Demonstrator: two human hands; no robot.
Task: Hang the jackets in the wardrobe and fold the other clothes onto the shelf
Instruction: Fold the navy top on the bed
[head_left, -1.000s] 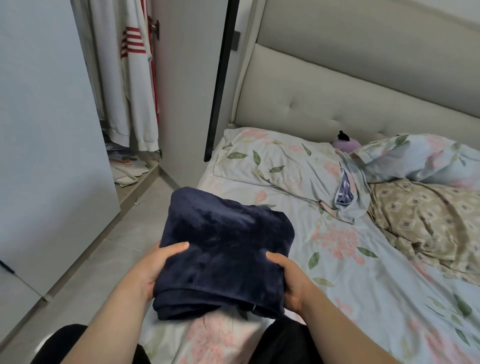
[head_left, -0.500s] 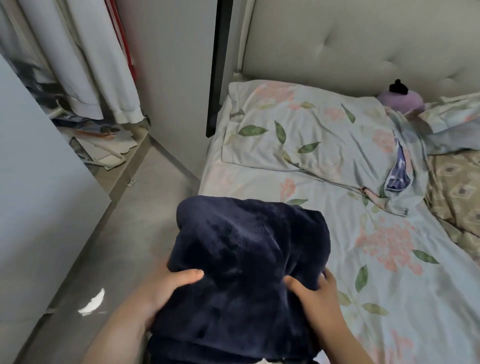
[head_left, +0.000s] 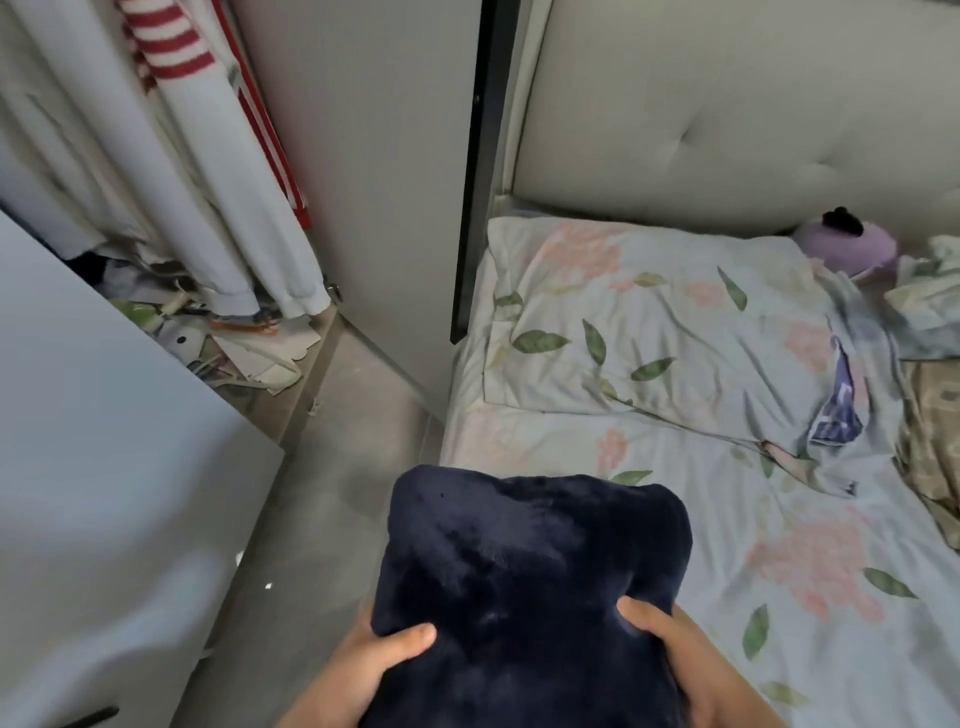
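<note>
Both hands, left hand (head_left: 371, 670) and right hand (head_left: 685, 660), grip the folded navy garment (head_left: 519, 587) above the bed's (head_left: 727, 519) near-left corner; keeping it level should preserve the folds en route to the wardrobe (head_left: 363, 156) shelf.

A folded garment (head_left: 524, 587) sits near centre between the left hand (head_left: 363, 670) and the right hand (head_left: 691, 660), with the bed (head_left: 727, 519) on the right, a pillow (head_left: 649, 322) at its far end, and the wardrobe (head_left: 374, 156) far left.

Navy folded garment (head_left: 524, 571); floral pale-blue bedsheet (head_left: 727, 519).
</note>
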